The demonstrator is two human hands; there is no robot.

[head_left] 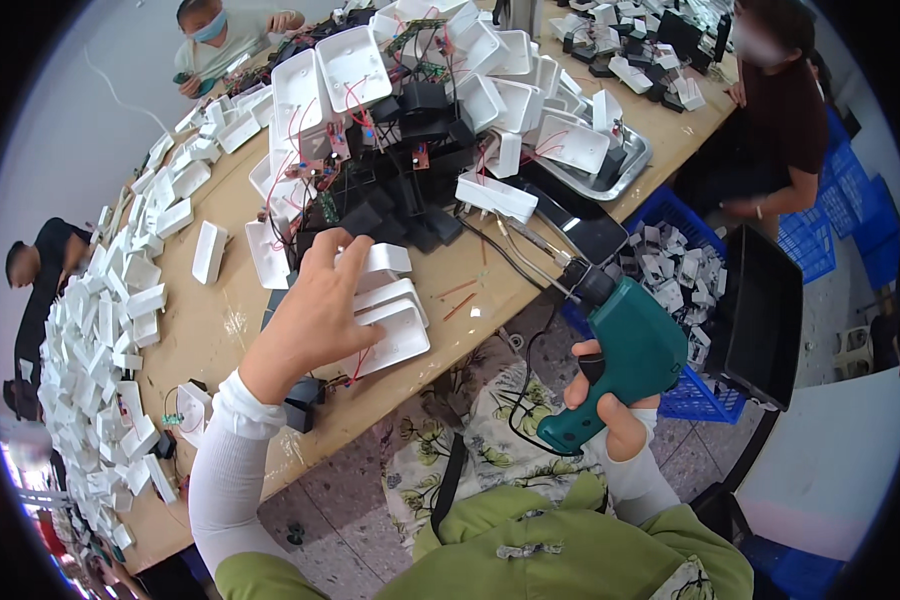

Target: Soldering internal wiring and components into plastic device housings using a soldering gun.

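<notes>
My right hand [600,400] is wrapped around the handle of a green soldering gun [638,335]. The gun's metal tip and feed tube point up and left over the table edge, close to a white plastic case [497,196]. My left hand [315,310] is open, its thumb and fingers spread beside a few white open cases [398,338] lying near the table's front edge. The thumb reaches the rim of the nearest case; the fingertips are partly hidden. A red wire shows by that case.
A tall heap of white cases, black blocks and wired circuit boards [420,155] covers the table ahead. White cases [95,340] pile along the left. A metal tray [635,165], a blue basket [715,400] of small parts and a black bin [760,310] stand right. Other people sit around the table.
</notes>
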